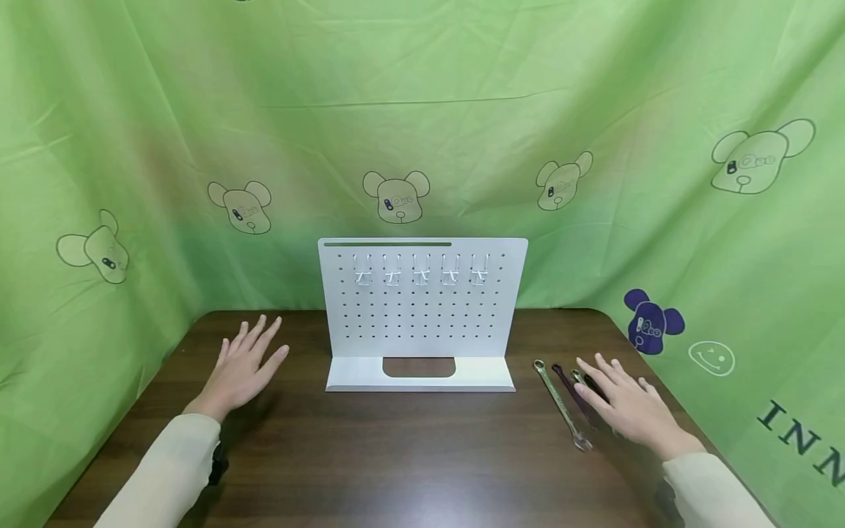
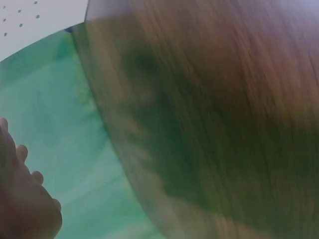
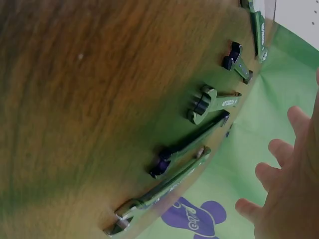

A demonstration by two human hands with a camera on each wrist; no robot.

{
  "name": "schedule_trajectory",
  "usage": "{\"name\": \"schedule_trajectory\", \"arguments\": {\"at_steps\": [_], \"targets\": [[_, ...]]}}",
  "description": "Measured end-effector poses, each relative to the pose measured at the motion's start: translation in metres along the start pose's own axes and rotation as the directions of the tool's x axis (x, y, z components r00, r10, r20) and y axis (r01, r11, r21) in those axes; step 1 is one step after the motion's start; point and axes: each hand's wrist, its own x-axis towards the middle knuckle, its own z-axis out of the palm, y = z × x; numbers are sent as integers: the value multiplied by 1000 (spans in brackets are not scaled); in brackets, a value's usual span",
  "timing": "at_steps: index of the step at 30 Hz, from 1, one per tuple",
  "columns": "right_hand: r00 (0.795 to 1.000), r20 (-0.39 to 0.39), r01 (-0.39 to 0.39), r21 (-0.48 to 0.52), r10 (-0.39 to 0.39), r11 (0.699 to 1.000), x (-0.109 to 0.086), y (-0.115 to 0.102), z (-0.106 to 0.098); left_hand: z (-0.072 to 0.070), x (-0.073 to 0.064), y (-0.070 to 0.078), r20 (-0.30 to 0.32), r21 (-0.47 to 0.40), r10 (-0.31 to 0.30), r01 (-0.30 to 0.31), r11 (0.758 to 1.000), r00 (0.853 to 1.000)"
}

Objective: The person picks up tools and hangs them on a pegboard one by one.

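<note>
My left hand (image 1: 239,370) is held over the left side of the table with its fingers spread and nothing in them. On the other side, my right hand (image 1: 627,403) hovers palm down over a row of wrenches, its fingers extended and holding nothing. A long silver wrench (image 1: 557,400) lies leftmost in that row, beside a dark wrench (image 1: 565,383). The right wrist view shows more of the row: a silver wrench (image 3: 212,102), a dark wrench (image 3: 192,139) and another silver wrench (image 3: 172,182). In the head view my right hand covers part of them.
A white pegboard (image 1: 416,323) stands upright at the back centre of the brown table (image 1: 396,455). Several clear hooks (image 1: 421,275) hang in a row near its top. A green curtain (image 1: 422,132) with printed bear heads surrounds the table's back and sides.
</note>
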Motion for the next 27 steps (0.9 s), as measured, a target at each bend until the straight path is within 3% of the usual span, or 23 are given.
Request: {"name": "schedule_trajectory", "arguments": {"at_steps": [9,17,24,27], "targets": [[1000,4,-14,79,14,997,-1,-4,3,2,6,3,28,-177,-52,56,983,998],[1000,13,-30,177,28,984,-2,-7,4,1,25,16,20,-323,-41,45,945,999],[1000,13,-31,237,29,971,-1,-7,5,-1,36,30,89,-429,-68,99,898,994],[999,24,-34,285,28,958,-2,-9,4,-2,42,35,91,-455,-66,100,885,994]]}}
